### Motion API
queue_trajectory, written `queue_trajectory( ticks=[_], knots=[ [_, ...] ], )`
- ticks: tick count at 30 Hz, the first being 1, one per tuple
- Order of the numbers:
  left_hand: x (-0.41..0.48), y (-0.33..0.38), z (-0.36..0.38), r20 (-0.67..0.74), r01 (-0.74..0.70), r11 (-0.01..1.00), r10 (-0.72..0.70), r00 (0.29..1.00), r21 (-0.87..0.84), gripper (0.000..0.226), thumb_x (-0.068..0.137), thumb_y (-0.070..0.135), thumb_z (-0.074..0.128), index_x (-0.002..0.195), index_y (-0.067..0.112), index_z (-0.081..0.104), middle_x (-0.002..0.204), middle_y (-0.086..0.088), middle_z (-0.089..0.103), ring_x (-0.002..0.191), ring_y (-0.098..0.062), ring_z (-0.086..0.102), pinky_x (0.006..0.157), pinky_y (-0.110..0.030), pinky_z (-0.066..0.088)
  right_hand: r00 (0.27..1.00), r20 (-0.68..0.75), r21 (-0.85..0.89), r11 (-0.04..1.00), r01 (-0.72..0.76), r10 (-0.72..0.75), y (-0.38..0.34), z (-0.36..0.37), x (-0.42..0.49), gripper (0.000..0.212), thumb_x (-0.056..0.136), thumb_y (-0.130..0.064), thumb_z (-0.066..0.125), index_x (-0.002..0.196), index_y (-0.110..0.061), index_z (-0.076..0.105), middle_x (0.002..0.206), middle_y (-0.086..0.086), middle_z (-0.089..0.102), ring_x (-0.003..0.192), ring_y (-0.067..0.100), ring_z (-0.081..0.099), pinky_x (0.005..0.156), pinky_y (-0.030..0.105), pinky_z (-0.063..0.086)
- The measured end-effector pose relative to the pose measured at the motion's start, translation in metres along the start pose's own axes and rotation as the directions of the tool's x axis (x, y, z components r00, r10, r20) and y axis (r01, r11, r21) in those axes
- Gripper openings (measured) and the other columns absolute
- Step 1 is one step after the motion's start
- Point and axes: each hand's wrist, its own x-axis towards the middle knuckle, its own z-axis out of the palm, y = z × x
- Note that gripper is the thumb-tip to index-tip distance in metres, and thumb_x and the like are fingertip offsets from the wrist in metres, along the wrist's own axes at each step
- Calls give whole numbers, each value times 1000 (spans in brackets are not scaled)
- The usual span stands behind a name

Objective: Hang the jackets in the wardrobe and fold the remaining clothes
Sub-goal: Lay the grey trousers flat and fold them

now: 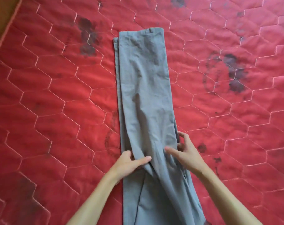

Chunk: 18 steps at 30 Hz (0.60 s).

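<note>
Left hand (130,163) pinches the trousers' (144,88) left edge; right hand (186,153), fingers spread, grips the right edge. The trousers lie lengthwise on the red mattress (48,103), legs stacked. Judged light, limp, creasing; best held at both edges.

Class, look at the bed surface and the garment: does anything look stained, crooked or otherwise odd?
Yes. The red quilted mattress bears dark blotchy stains, notably left and right of the grey trousers. The trousers lie lengthwise but twist and bunch near both hands.
</note>
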Motion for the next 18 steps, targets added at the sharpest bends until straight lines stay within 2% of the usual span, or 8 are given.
queue_trajectory(
  ticks=[2, 5, 8, 11, 13, 15, 18],
  knots=[
    [-8, -9, 7, -55, -16, 999, 14, 998, -31, 19, 87, 5, 73, 104, -2, 71, 100, -17, 76, 98, -29, 72, 91, -41, 58, 992, -129, -136, 990, -27, 9, 15, 6, -13, 49, 85, -33, 74, 123, -31, 43, 89, -2, 72, 77, 13, 69, 67, 25, 48],
    [-18, -16, 15, -139, -18, 994, 3, 990, -108, 20, 92, -6, 59, 110, -5, 66, 104, -22, 74, 92, -28, 72, 77, -38, 62, 970, -245, -124, 991, -45, 13, 33, 12, -30, 42, 87, -39, 70, 121, -23, 51, 82, -8, 72, 78, 12, 67, 71, 29, 47],
    [-38, -15, 12, -215, -120, 989, 99, 972, -88, 19, 99, 4, 56, 115, 0, 65, 105, -18, 74, 86, -22, 73, 64, -32, 62, 969, -238, -159, 987, 20, -58, 43, 8, -42, 31, 85, -33, 71, 112, -24, 61, 73, -7, 73, 73, 9, 68, 78, 36, 53],
    [-62, -6, -5, -314, -299, 952, 302, 900, 59, 16, 101, 13, 56, 101, 6, 70, 81, 0, 75, 66, -5, 68, 55, -20, 54, 902, -388, -156, 978, 137, -188, 42, -11, -43, 20, 84, -30, 73, 104, -27, 70, 73, -7, 72, 70, 7, 66, 77, 34, 53],
    [-76, 1, -18, -392, -354, 931, 359, 847, 89, 22, 103, 19, 52, 95, 15, 71, 71, 3, 70, 54, -5, 60, 51, -20, 50, 873, -433, -114, 974, 193, -224, 40, -24, -43, 21, 86, -28, 74, 105, -24, 70, 74, -8, 72, 73, 5, 66, 80, 31, 52],
    [-80, -5, -26, -411, -320, 947, 302, 860, 27, 24, 105, 29, 48, 99, 22, 70, 81, -5, 73, 64, -12, 66, 57, -24, 55, 907, -367, -95, 978, 184, -207, 42, -30, -47, 23, 89, -30, 71, 109, -20, 68, 79, -9, 73, 78, 4, 67, 81, 28, 51],
    [-78, -40, -18, -337, -144, 990, 138, 931, 8, 25, 101, 43, 51, 100, 23, 67, 106, -13, 73, 94, -24, 71, 83, -42, 60, 971, -205, -134, 987, 93, -120, 61, -29, -62, 32, 93, -44, 62, 110, -18, 69, 86, -11, 69, 75, 0, 62, 69, 20, 46]
  ],
)
